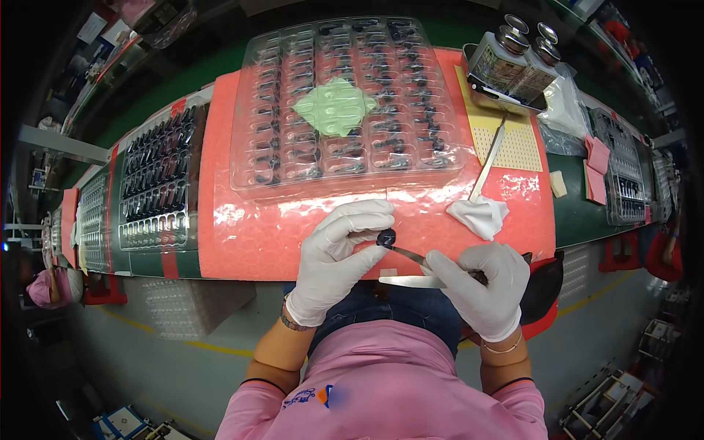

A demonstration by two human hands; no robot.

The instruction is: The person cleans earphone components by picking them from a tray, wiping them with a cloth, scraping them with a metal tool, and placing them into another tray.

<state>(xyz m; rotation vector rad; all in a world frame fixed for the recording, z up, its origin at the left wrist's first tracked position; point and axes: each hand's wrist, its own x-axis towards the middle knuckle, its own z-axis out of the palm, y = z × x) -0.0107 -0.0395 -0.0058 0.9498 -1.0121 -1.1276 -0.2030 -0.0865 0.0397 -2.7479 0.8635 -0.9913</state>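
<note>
My left hand [341, 253], in a white glove, pinches a small dark rounded part [386, 237] between thumb and fingers. Also gloved, my right hand [488, 286] is closed around two slim metal pieces. The upper, a thin dark strip [408, 254], reaches the part in my left hand. Below it, a pale silver blade [411, 281] points left, apart from the part. Whether these pieces join inside my grip is hidden. Beyond my hands lies a clear plastic tray [246, 169] of small dark parts, with a pale green cloth [335, 108] on top.
A pink mat [227, 227] covers the bench. At the right are a crumpled white cloth [480, 215], a metal tool [490, 158], a yellow dotted sheet [517, 139] and two dispenser bottles [501, 57] in a holder. Another parts tray [158, 176] stands left.
</note>
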